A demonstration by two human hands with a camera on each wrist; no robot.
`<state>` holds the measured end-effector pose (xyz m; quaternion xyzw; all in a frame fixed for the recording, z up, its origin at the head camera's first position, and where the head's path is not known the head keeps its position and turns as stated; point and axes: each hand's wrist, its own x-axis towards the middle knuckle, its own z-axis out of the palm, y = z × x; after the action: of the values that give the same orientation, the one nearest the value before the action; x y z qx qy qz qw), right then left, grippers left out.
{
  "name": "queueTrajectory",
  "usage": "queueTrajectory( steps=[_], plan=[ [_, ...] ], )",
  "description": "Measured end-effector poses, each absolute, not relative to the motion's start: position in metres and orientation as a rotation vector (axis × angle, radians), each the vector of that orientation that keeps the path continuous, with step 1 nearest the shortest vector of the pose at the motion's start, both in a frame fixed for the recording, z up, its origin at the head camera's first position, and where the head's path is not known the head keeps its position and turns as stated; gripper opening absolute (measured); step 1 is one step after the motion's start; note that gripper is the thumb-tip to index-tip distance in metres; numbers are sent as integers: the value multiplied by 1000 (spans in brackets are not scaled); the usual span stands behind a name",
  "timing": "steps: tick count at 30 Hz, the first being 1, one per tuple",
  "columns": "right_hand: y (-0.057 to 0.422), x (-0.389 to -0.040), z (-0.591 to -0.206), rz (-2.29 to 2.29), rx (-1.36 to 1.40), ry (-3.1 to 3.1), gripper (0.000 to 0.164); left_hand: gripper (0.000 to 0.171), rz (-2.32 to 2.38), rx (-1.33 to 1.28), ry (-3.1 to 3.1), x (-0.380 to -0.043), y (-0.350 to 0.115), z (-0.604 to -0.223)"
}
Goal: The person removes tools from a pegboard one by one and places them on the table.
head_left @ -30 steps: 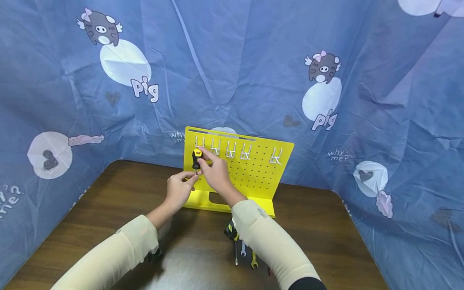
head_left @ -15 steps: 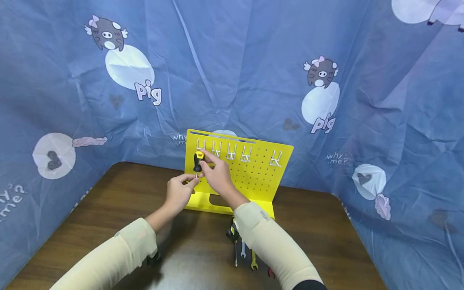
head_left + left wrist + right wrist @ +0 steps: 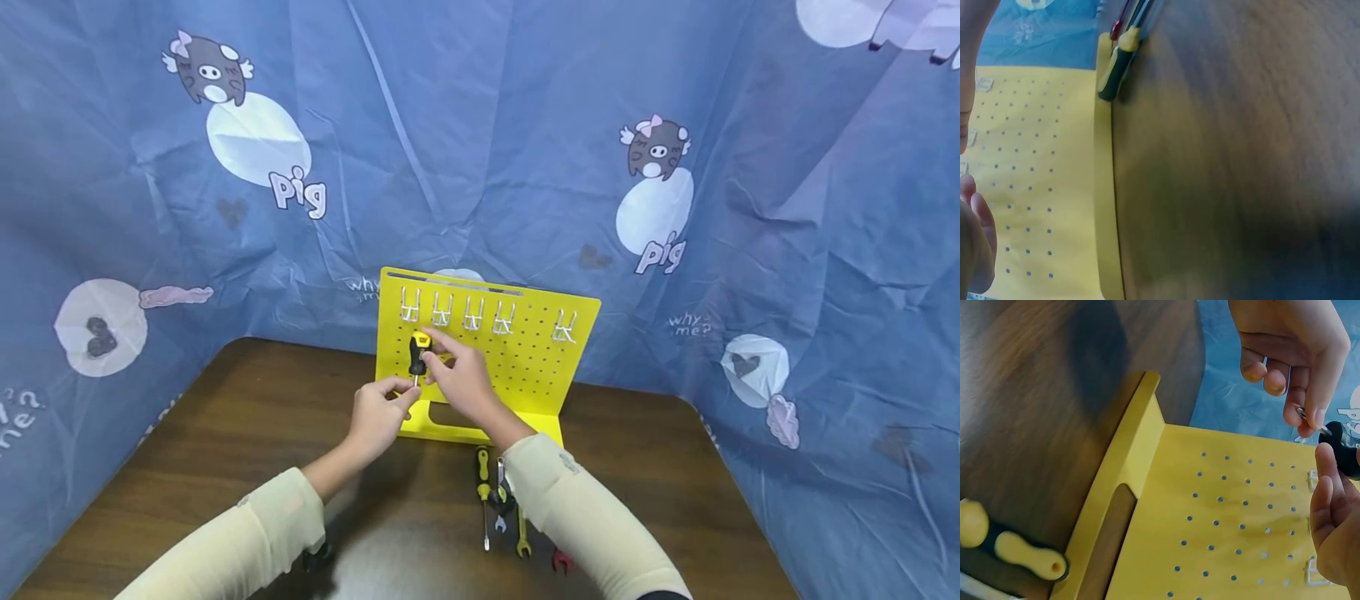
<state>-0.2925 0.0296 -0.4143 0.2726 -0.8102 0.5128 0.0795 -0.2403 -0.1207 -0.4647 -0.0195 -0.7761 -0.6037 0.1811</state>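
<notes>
A small screwdriver with a black and yellow handle (image 3: 418, 354) stands upright in front of the yellow pegboard (image 3: 525, 367), below its row of wire hooks (image 3: 441, 310). My right hand (image 3: 441, 357) holds the handle from the right. My left hand (image 3: 405, 393) pinches the metal shaft just under the handle. In the right wrist view the left hand (image 3: 1300, 394) pinches the shaft (image 3: 1305, 415), and the black handle (image 3: 1342, 450) lies against my right fingers (image 3: 1329, 506). The left wrist view shows only the pegboard (image 3: 1035, 187) and a fingertip (image 3: 977, 244).
On the brown table (image 3: 225, 433) in front of the pegboard's foot lie another yellow and black screwdriver (image 3: 483, 487), small wrenches (image 3: 521, 537) and a red tool (image 3: 558, 560). Blue printed cloth (image 3: 480, 150) walls the table on three sides.
The screwdriver and both hands have come down and slightly right, away from the leftmost hooks. My right arm has shifted, uncovering more of the tools on the table.
</notes>
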Motion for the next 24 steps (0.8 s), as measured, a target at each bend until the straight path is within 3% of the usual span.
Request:
queueTrajectory(
  steps=[12,24],
  plan=[
    [57,-288,-430,1457,791,-2558,41,4,-1641,-78,-2261,-229,-100,-479],
    [80,-280,-452,1395,747,-2696,35,8,-1568,-87,-2379,-214,-80,-496]
  ],
)
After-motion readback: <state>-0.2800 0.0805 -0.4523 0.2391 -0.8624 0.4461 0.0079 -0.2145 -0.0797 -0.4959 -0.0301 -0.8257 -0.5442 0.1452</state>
